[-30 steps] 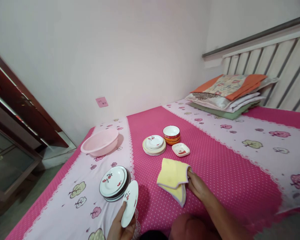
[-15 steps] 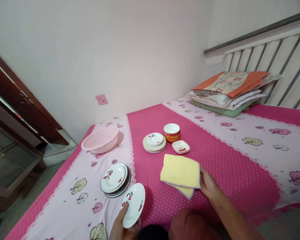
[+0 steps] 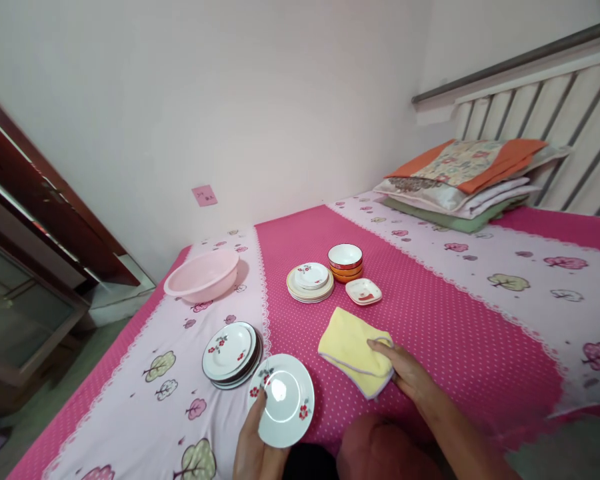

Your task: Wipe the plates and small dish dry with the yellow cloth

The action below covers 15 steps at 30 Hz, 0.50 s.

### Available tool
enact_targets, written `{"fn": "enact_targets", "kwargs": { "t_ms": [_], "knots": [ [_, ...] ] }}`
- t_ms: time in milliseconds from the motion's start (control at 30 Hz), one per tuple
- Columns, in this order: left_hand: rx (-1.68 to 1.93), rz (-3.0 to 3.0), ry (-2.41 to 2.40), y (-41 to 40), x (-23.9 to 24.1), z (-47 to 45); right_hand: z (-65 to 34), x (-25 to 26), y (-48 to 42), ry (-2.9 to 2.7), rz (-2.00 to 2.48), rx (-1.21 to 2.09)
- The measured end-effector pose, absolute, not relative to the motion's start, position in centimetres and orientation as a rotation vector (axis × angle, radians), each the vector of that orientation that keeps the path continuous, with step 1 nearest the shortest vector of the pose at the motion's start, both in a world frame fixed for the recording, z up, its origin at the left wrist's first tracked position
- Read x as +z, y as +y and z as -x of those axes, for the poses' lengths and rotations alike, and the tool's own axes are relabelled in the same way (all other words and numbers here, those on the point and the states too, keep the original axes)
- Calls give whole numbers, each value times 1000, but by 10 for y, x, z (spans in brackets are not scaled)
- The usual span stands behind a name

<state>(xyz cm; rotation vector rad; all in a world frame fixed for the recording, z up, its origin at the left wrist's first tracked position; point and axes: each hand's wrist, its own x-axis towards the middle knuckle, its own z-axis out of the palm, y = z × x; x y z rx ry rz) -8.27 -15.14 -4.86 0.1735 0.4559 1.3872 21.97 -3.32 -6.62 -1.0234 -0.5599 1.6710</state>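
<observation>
1. My left hand [image 3: 255, 447] gripped a floral plate [image 3: 281, 409] by its rim, face up, over the bed's [image 3: 455, 333] near edge;
2. My right hand [image 3: 405, 373] pinched the folded yellow cloth [image 3: 353, 349] lying just beside it.

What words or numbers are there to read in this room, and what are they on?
Pink note on the wall: a few dark marks, too small and blurred to read.
Plate in the left hand: only red flowers, no words.
Square dish: a red mark, too small to tell.
Yellow cloth in the right hand: plain.
</observation>
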Motion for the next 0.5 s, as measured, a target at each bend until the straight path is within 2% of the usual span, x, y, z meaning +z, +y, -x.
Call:
{"fn": "enact_targets", "kwargs": {
  "t_ms": [133,267,400,500],
  "knots": [
    [1380,-281,295,-144,-34,74,-213,-60,-37,-557,1037,1634],
    [1429,-325,192,-135,-28,69,-208,-24,-46,-602,1072,1416],
    [1381,-354,146,-125,-24,56,-190,22,-72,-995,1121,1181],
    [1364,-383,116,-118,-15,38,-167,37,-95,-1477,992,1020]
  ]
}}
